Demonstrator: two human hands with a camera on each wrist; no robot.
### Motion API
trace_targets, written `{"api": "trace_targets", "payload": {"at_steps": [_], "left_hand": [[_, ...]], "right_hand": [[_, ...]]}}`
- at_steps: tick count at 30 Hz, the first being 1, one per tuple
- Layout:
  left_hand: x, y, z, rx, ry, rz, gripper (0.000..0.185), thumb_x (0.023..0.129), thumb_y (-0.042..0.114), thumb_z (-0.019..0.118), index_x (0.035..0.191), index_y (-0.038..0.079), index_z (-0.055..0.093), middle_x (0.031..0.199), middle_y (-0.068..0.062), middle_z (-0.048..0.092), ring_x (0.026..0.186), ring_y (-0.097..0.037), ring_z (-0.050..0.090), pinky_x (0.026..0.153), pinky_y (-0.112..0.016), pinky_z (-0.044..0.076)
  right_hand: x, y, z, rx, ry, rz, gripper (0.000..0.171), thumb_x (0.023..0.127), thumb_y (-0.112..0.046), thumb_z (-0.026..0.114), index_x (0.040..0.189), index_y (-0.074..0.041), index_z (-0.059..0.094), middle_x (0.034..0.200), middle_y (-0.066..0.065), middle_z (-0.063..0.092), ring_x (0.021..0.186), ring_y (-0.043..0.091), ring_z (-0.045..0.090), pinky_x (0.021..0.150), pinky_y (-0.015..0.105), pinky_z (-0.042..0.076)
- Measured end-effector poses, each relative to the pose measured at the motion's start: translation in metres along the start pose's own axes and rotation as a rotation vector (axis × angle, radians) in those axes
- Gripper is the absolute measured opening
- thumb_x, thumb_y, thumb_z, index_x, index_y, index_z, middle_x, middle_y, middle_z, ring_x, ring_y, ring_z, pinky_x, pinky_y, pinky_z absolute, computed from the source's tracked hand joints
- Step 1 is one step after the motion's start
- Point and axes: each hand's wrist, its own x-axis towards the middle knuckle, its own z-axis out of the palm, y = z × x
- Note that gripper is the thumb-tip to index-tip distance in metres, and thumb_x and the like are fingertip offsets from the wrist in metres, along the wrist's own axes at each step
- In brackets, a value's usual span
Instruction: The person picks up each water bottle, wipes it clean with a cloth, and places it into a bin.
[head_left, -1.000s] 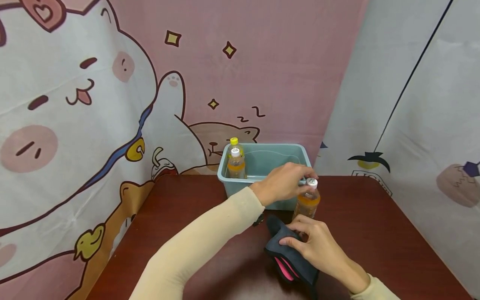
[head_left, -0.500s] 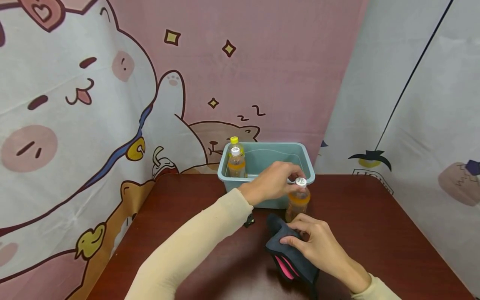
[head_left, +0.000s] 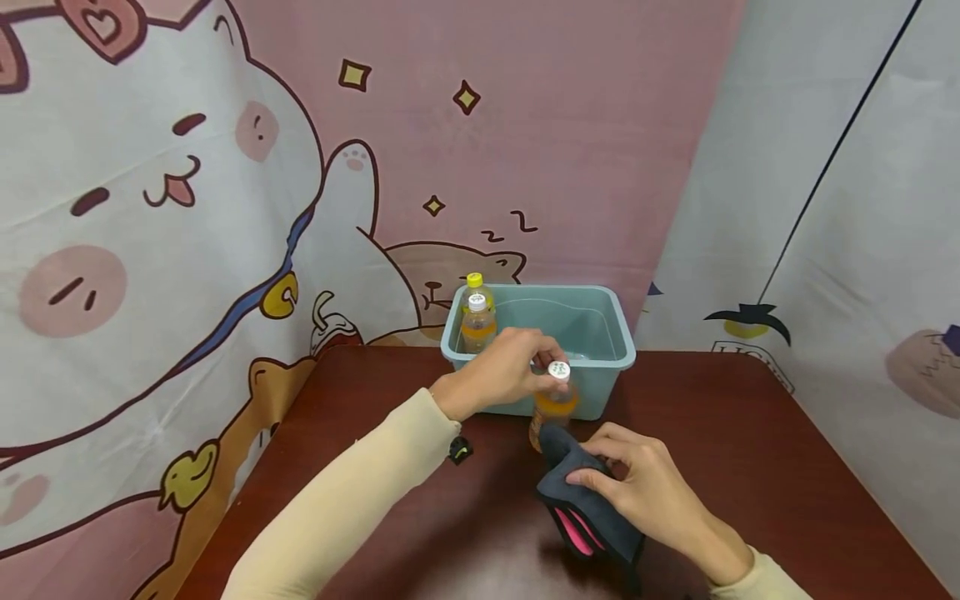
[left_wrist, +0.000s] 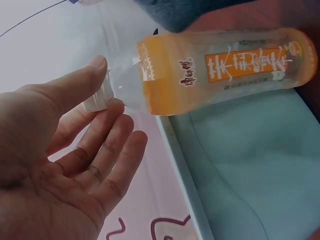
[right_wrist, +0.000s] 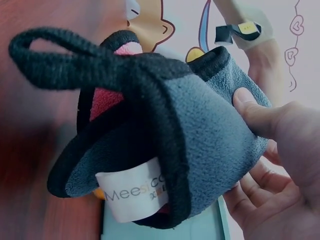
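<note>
Your left hand (head_left: pixel 501 372) pinches the bottle (head_left: pixel 553 407) by its white cap, bottle upright, touching the front of the blue bin (head_left: pixel 615 363) | right hand (head_left: pixel 643 492) holds the grey cloth (head_left: pixel 592 521) just below it | bottle label: orange, Chinese writing | cloth tag reads "Meesi…"

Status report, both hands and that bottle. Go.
Left hand pinches bottle by cap. Right hand grips grey cloth. Bin right behind.

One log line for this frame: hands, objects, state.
left hand: pinches white cap of orange-labelled plastic bottle | right hand: grips grey fleece cloth with black trim | teal plastic bin: two bottles inside
</note>
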Motion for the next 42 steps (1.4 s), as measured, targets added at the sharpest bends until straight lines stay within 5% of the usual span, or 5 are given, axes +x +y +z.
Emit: {"api": "trace_targets", "payload": {"at_steps": [9, 18, 27, 42], "left_hand": [[-0.031, -0.013, -0.010, -0.049, 0.014, -0.060, 0.027, 0.101, 0.029, 0.095, 0.121, 0.014, 0.086, 0.106, 0.001, 0.082, 0.092, -0.007, 0.073, 0.082, -0.020, 0.062], [-0.056, -0.012, -0.012, -0.126, 0.036, -0.041, 0.024, 0.099, 0.029, 0.097, 0.117, 0.018, 0.085, 0.103, 0.007, 0.083, 0.095, -0.010, 0.077, 0.085, -0.023, 0.065], [-0.070, -0.009, 0.005, -0.172, 0.132, -0.022, 0.031, 0.096, 0.027, 0.099, 0.122, 0.019, 0.085, 0.109, 0.007, 0.084, 0.103, -0.015, 0.078, 0.094, -0.028, 0.066], [-0.076, -0.006, 0.021, -0.248, 0.232, -0.086, 0.030, 0.097, 0.027, 0.099, 0.121, 0.018, 0.084, 0.110, 0.003, 0.088, 0.105, -0.016, 0.082, 0.084, -0.025, 0.067]], "right_hand": [[0.007, 0.000, -0.012, -0.035, 0.027, -0.016, 0.035, 0.083, -0.012, 0.106, 0.108, -0.031, 0.089, 0.098, -0.019, 0.074, 0.075, -0.005, 0.057, 0.063, 0.013, 0.048], [0.021, 0.000, -0.033, -0.091, 0.093, -0.021, 0.038, 0.079, -0.008, 0.107, 0.104, -0.030, 0.088, 0.096, -0.020, 0.074, 0.078, -0.002, 0.061, 0.068, 0.014, 0.050], [0.030, 0.006, -0.025, -0.049, 0.097, 0.030, 0.034, 0.085, -0.008, 0.105, 0.107, -0.028, 0.089, 0.096, -0.016, 0.073, 0.078, 0.001, 0.062, 0.067, 0.015, 0.052], [0.058, 0.003, -0.007, 0.026, -0.039, 0.087, 0.023, 0.096, -0.015, 0.097, 0.117, -0.023, 0.091, 0.106, -0.011, 0.076, 0.085, 0.005, 0.065, 0.069, 0.025, 0.060]]}}
